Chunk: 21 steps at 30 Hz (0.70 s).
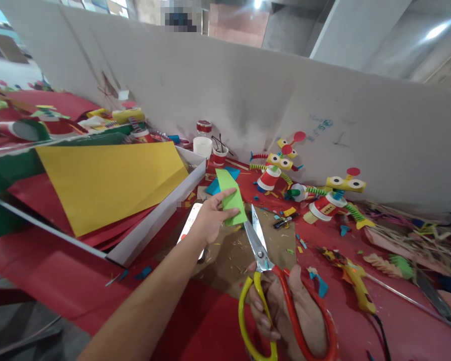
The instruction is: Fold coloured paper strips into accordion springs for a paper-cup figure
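Observation:
My left hand [210,218] pinches a strip of light green paper [231,195] and holds it up over the table, thumb on top. My right hand [281,306] grips a pair of scissors [265,265] with one yellow and one red handle loop. The steel blades are slightly parted and point up toward the lower right corner of the green paper, almost touching it. Under both hands lies a brown cardboard mat [225,260] strewn with paper scraps.
A shallow white box [161,215] at left holds yellow [108,180], red and green sheets. A phone [190,223] lies beside it. Paper-cup robot figures [328,198] stand against the grey wall. A yellow glue gun [357,283] and coloured scraps lie at right.

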Available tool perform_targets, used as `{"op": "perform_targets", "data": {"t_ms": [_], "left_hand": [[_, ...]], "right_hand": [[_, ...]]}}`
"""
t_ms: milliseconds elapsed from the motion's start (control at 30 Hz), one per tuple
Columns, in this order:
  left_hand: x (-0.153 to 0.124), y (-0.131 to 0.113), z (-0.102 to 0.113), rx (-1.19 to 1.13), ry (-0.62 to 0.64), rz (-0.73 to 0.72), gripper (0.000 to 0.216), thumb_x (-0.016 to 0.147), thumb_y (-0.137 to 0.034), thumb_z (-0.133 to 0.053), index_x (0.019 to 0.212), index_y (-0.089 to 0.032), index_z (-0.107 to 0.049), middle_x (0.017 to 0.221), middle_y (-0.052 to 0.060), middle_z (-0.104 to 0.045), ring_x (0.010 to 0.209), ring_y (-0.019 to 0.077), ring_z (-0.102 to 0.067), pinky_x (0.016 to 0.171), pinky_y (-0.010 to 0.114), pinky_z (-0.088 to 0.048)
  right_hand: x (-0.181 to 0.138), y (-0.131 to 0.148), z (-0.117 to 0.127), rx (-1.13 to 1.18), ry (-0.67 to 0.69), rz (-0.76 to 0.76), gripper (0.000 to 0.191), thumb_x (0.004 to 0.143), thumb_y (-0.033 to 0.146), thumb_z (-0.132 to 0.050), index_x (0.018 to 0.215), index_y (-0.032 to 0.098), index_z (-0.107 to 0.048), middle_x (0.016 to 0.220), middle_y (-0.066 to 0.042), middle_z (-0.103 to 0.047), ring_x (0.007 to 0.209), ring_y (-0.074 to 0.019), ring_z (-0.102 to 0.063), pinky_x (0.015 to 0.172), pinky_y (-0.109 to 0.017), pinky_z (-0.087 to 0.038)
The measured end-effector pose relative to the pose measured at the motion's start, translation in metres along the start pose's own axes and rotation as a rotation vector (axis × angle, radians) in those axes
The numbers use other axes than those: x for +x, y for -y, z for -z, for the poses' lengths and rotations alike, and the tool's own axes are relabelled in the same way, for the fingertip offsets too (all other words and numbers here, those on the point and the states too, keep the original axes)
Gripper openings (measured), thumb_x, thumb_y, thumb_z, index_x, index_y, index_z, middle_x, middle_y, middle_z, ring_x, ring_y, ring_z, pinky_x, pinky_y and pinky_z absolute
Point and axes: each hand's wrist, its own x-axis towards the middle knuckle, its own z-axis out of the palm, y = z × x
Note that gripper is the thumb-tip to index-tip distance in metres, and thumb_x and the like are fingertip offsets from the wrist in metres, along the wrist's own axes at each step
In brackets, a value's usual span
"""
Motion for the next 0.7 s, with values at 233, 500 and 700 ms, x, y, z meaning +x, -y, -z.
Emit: {"op": "perform_targets", "data": {"t_ms": [233,500,700], "left_hand": [[-0.010,0.004,-0.013,0.012,0.045,0.004,0.056,0.061,-0.006,-0.072,0.114,-0.021,-0.062,0.092,0.004,-0.068,0.071,0.0122,-0.060,0.064,0.023,-0.050],[-0.013,-0.001,-0.015,0.050,0.044,0.011,0.061,0.061,-0.010,-0.073,0.120,-0.021,-0.058,0.090,0.003,-0.067,0.071,0.0111,-0.058,0.067,0.023,-0.049],[-0.023,0.007,-0.024,0.036,0.137,-0.001,0.071,0.061,-0.011,-0.073,0.126,-0.028,-0.051,0.103,0.005,-0.065,0.077,0.0138,-0.059,0.067,0.026,-0.049]], "right_hand": [[0.001,0.001,0.002,0.031,-0.001,0.008,0.068,0.075,0.077,-0.029,0.104,0.020,-0.053,0.068,-0.003,-0.050,0.052,-0.0107,-0.038,0.038,-0.018,-0.023],[0.000,0.006,0.003,0.090,0.040,0.043,0.063,0.079,0.072,-0.031,0.108,0.020,-0.050,0.069,-0.004,-0.055,0.050,-0.0102,-0.043,0.037,-0.017,-0.024],[0.003,0.008,0.006,0.120,0.040,0.037,0.065,0.078,0.073,-0.030,0.106,0.019,-0.051,0.069,-0.005,-0.055,0.052,-0.0115,-0.044,0.038,-0.017,-0.025]]}}
